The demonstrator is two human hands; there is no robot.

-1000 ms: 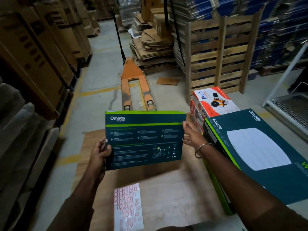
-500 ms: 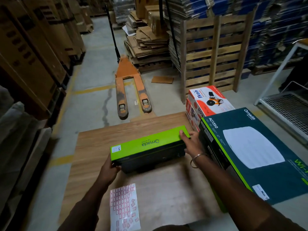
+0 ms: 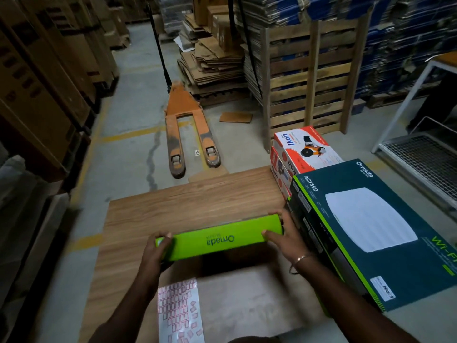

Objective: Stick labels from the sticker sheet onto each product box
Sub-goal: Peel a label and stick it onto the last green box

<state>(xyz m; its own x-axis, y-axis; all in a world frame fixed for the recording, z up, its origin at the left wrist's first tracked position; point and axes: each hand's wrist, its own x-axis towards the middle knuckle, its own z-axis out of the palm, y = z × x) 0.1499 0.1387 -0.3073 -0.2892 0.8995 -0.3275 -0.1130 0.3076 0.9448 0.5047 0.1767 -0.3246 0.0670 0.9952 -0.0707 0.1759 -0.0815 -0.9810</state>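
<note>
A flat Omada box [image 3: 220,240] stands on edge over the wooden table [image 3: 188,204], its bright green side facing up. My left hand [image 3: 158,251] grips its left end and my right hand [image 3: 284,238] grips its right end. The sticker sheet [image 3: 179,311] with red-framed labels lies on the table near me, below the box. At the right a stack of dark Omada boxes [image 3: 366,229] lies flat, with white-and-red Ikon boxes [image 3: 304,151] behind it.
An orange pallet jack [image 3: 186,134] stands on the floor beyond the table. A wooden pallet [image 3: 309,75] leans upright behind the Ikon boxes. Cartons [image 3: 37,70] line the left aisle. A white wire-mesh rack [image 3: 425,157] sits at the right.
The box was held up with its printed back facing me; it has been tipped down and lowered toward the table, green edge up. Both hands stayed on its ends.
</note>
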